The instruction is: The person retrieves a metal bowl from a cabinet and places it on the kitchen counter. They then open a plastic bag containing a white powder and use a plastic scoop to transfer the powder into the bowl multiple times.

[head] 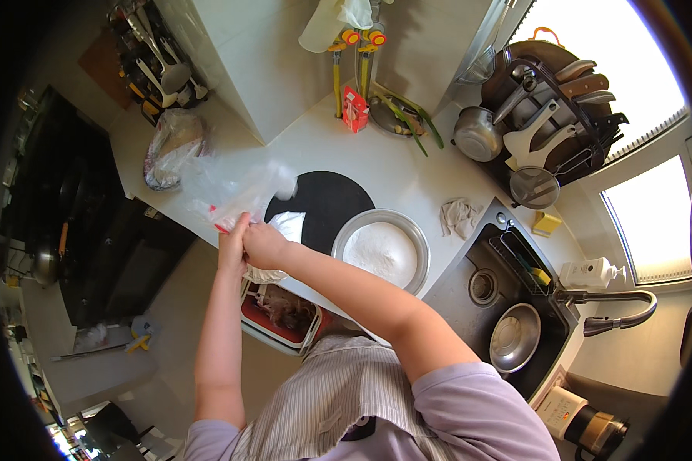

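Observation:
Side by side at the counter's front edge, my left hand (231,245) and my right hand (267,244) grip the gathered part of a clear plastic bag (245,193) with red markings. The bag's loose part spreads over the counter beyond my fingers and looks blurred. Beside my right hand lies a white packet (290,225), partly hidden by that hand, at the edge of a round black mat (337,201). To the right of the mat, a metal bowl (424,259) holds white powder (380,248) with a small mound in it.
An open bin (314,328) with waste sits below the counter edge. At right are a sink (450,294) with a metal basin (516,337) and a grey cloth (460,218). A wrapped bag (176,150) stands left; green onions (415,118) and a knife rack (559,109) are behind.

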A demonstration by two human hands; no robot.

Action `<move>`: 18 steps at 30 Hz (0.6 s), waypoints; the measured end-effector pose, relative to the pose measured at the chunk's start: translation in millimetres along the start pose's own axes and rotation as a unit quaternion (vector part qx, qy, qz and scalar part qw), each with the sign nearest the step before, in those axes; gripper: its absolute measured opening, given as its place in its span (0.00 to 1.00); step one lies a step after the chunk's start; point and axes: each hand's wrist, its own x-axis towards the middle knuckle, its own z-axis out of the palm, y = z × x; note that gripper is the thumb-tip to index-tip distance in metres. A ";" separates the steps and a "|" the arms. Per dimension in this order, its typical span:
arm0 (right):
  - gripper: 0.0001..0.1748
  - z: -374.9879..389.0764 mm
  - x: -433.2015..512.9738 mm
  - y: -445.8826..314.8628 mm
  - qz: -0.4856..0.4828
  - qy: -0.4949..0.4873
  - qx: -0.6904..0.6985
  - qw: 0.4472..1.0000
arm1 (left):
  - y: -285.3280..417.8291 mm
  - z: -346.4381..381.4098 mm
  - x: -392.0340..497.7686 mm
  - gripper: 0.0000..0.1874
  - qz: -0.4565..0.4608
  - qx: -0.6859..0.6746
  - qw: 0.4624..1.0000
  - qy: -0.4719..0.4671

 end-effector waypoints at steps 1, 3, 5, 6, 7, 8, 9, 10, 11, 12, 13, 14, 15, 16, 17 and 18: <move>0.20 -6.6 -5.0 -4.0 -0.035 -0.009 -0.020 0.999 | 1.0 -4.0 -0.5 0.19 -0.021 -0.030 0.999 0.005; 0.18 -33.0 -25.0 -20.7 -0.061 0.020 -0.119 0.991 | 6.0 -16.3 -2.0 0.18 -0.061 -0.093 0.994 0.017; 0.20 -70.7 -36.2 -39.2 -0.143 -0.003 -0.164 0.976 | 2.5 -21.0 -7.4 0.16 -0.051 -0.030 0.998 0.014; 0.23 -71.5 -36.6 -34.5 -0.274 0.113 -0.239 0.925 | 3.4 -19.1 -8.8 0.16 -0.062 0.013 0.998 -0.018; 0.23 -66.6 -31.6 -22.6 -0.299 0.166 -0.272 0.899 | 5.6 -16.0 -7.8 0.15 -0.070 0.058 0.994 -0.053; 0.23 -62.2 -24.3 -8.4 -0.324 0.217 -0.304 0.869 | 8.1 -13.2 -7.0 0.14 -0.078 0.104 0.988 -0.087; 0.24 -70.5 -19.3 -4.9 -0.335 0.233 -0.316 0.857 | 13.1 -13.0 -4.8 0.13 -0.082 0.149 0.979 -0.115; 0.25 -79.1 -14.2 -1.9 -0.346 0.248 -0.327 0.844 | 18.7 -12.8 -2.2 0.13 -0.086 0.194 0.967 -0.143; 0.23 -86.5 -5.5 -3.3 -0.322 0.126 -0.308 0.886 | 25.0 -12.6 1.3 0.12 -0.089 0.239 0.952 -0.168; 0.19 -88.1 -1.2 -6.3 -0.256 0.038 -0.309 0.915 | 37.0 -14.6 8.0 0.08 -0.156 0.265 0.899 -0.311; 0.16 -90.0 3.1 -9.3 -0.185 -0.050 -0.306 0.933 | 41.9 -11.5 8.7 0.05 -0.146 0.281 0.894 -0.317; 0.14 -94.7 3.0 -5.7 -0.154 -0.080 -0.284 0.943 | 47.7 -9.2 6.9 0.04 -0.135 0.297 0.888 -0.323; 0.12 -105.7 -1.0 -8.1 -0.127 -0.110 -0.257 0.952 | 62.1 -4.6 -3.2 0.03 -0.127 0.314 0.883 -0.325; 0.10 -114.8 -8.1 -5.7 -0.095 -0.142 -0.230 0.958 | 73.3 4.4 -15.8 0.09 -0.093 0.275 0.903 -0.315; 0.10 -113.2 -10.6 5.9 -0.026 -0.151 -0.179 0.972 | 69.8 1.6 -16.4 0.10 -0.052 0.273 0.910 -0.307; 0.09 -113.9 -11.7 17.1 0.039 -0.157 -0.129 0.978 | 65.8 -2.7 -17.7 0.12 -0.007 0.272 0.916 -0.295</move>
